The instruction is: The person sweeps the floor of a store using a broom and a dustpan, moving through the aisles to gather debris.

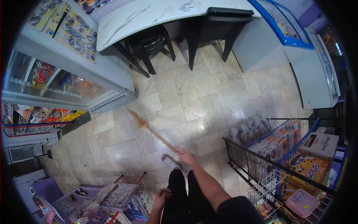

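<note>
A long wooden stick [162,139] slants over the tiled floor, with my right hand [185,156] closed round its near end. At its far end, up and to the left, is a blurred yellowish head [141,121] with a bit of red; its exact shape is smeared. My left hand [163,195] hangs by my left thigh with its fingers curled, away from the stick; what it holds, if anything, is hidden. Below the stick, my foot [170,160] stands on the tiles.
A glass-door fridge [71,84] stands at the left. Black chairs [149,46] sit under a marble-look table [149,18] at the top. Freezers [317,78] line the right. Wire racks of packaged goods [276,149] flank me on the right and lower left [143,179].
</note>
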The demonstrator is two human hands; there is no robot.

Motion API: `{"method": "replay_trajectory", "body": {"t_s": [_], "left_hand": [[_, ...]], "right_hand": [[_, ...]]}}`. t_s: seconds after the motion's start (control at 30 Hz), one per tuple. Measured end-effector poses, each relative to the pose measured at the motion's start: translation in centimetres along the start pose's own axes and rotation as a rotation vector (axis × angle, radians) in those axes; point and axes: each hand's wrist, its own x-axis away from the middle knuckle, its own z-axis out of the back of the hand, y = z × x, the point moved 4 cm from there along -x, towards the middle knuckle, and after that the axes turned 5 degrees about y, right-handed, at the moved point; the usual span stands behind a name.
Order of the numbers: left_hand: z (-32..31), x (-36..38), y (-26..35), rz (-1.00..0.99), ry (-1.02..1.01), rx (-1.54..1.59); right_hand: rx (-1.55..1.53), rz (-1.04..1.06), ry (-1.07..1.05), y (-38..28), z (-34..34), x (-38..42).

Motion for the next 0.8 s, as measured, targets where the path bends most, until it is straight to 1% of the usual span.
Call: {"method": "replay_trajectory", "body": {"t_s": [0.03, 0.07, 0.1, 0.13, 0.2, 0.27, 0.3, 0.37, 0.4, 0.43, 0.5, 0.53, 0.57, 0.6, 0.63, 0.67, 0.73, 0.77, 0.8], "left_hand": [[0.6, -0.3, -0.4, 0.005, -0.009, 0.012], [1.2, -0.8, -0.7, 0.003, 0.004, 0.044], [1.7, -1.4, -0.8, 0.010, -0.007, 0.044], [2.3, -1.9, -0.7, 0.017, -0.017, 0.044], [3.4, -3.4, -0.2, 0.031, -0.031, 0.023], [4.6, -5.0, 0.1, 0.057, -0.039, -0.017], [5.2, -5.3, 0.8, 0.045, -0.033, -0.019], [6.6, -6.3, 3.1, 0.006, -0.025, -0.031], [8.2, -7.6, 2.1, -0.036, -0.033, -0.029], [9.2, -8.0, 2.8, -0.052, -0.007, -0.034], [11.1, -7.5, 4.6, -0.071, 0.041, -0.045], [12.2, -7.7, 4.9, -0.078, 0.048, -0.051], [12.9, -7.7, 5.0, -0.062, 0.055, -0.048], [13.7, -7.5, 5.2, -0.046, 0.064, -0.044], [14.3, -7.5, 5.4, -0.037, 0.075, -0.034], [14.6, -7.7, 5.5, -0.033, 0.059, -0.029], [15.2, -7.9, 5.4, -0.019, 0.025, -0.019], [15.4, -8.0, 5.9, -0.031, 0.022, -0.003], [15.4, -8.1, 6.5, -0.040, 0.018, 0.014]], "right_hand": [[-0.032, -0.418, -0.148, -3.5, 5.2, 0.2], [0.012, -0.386, -0.072, -2.5, 8.2, 0.6], [0.256, -0.276, 0.066, -3.9, 12.0, 0.7], [0.403, -0.340, 0.088, -4.8, 15.0, 0.2], [0.425, -0.304, 0.314, -6.0, 18.7, -3.0], [0.477, -0.147, 0.445, -1.2, 20.2, -9.8], [0.447, -0.113, 0.533, 1.7, 20.4, -13.8], [0.155, -0.562, 0.415, -1.2, 20.4, -19.8], [0.137, -0.602, 0.401, -0.1, 19.3, -22.6], [0.118, -0.646, 0.381, 1.9, 17.1, -25.0], [0.631, -0.381, 0.119, 7.3, 9.8, -29.1], [1.005, -0.090, -0.091, 6.5, 4.9, -28.4], [0.582, -0.507, 0.048, 9.6, -0.6, -27.2], [0.801, -0.389, -0.118, 8.6, -5.4, -24.8], [0.646, -0.394, -0.237, 8.3, -10.4, -21.9], [0.618, -0.468, -0.224, 4.5, -13.9, -18.6], [0.458, -0.649, -0.252, -5.0, -16.8, -13.1], [0.474, -0.595, -0.333, -5.0, -19.4, -11.8], [0.376, -0.632, -0.314, -7.5, -19.7, -10.7]]}}
